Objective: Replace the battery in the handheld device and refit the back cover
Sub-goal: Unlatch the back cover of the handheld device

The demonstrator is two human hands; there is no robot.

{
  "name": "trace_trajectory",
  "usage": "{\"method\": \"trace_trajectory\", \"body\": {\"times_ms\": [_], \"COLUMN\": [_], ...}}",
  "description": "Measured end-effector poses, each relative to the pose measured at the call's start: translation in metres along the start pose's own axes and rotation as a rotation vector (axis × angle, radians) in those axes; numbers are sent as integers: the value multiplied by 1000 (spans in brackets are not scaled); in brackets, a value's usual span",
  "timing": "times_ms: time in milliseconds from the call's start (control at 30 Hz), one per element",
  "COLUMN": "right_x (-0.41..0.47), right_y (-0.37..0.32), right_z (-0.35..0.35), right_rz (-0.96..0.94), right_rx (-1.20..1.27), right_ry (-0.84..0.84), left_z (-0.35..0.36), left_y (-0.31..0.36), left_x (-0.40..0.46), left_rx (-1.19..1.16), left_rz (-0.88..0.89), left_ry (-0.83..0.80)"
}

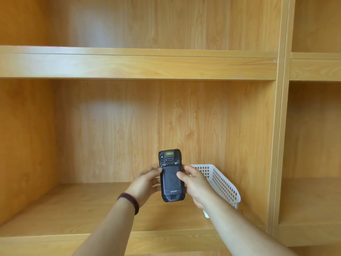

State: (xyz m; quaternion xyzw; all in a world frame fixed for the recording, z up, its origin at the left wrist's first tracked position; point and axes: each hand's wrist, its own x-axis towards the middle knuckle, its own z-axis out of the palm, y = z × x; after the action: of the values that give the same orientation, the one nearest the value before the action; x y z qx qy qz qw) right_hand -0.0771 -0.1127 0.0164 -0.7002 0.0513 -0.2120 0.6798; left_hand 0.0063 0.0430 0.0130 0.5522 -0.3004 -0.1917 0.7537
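Writing: the word "urovo" in pale letters low on the back cover [171, 179].
Device: one dark handheld device [171, 175], upright, back side facing the camera, held up in front of the shelf [73, 206].
Left hand [145, 183]: wraps the left edge, thumb on the cover.
Right hand [195, 183]: wraps the right edge, thumb on the cover.
Basket: one white basket [223, 183], behind the right hand, at the shelf's right side.
Bracelet: one dark bead bracelet [130, 201] on the left wrist.

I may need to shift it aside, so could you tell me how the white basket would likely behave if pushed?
The basket looks like thin perforated plastic, so probably light and slightly flexible. On the smooth wooden shelf it would likely slide easily. Its contents are hidden, so it may be heavier.
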Motion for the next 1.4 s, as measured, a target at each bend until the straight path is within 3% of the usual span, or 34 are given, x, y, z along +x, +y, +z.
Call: {"method": "trace_trajectory", "body": {"times_ms": [133,500,767,933,1200,1400], "right_x": [1,3,4,6,3,0], "right_y": [4,9,12,12,9,7], "right_z": [4,4,3,3,5,7], "right_rz": [-1,-2,1,-10,-13,0], "right_rx": [16,86,86,98,102,99], "right_ry": [7,-36,-47,-38,-34,-32], "left_z": [0,3,-10,-10,-9,-9], "left_y": [20,26,53,50,44,42], "left_x": [6,4,14,18,17,16], "left_rx": [197,324,1073,1318,1488,1490], "left_rz": [59,39,376,578,676,747], "left_ry": [83,105,124,80,88,114]}}
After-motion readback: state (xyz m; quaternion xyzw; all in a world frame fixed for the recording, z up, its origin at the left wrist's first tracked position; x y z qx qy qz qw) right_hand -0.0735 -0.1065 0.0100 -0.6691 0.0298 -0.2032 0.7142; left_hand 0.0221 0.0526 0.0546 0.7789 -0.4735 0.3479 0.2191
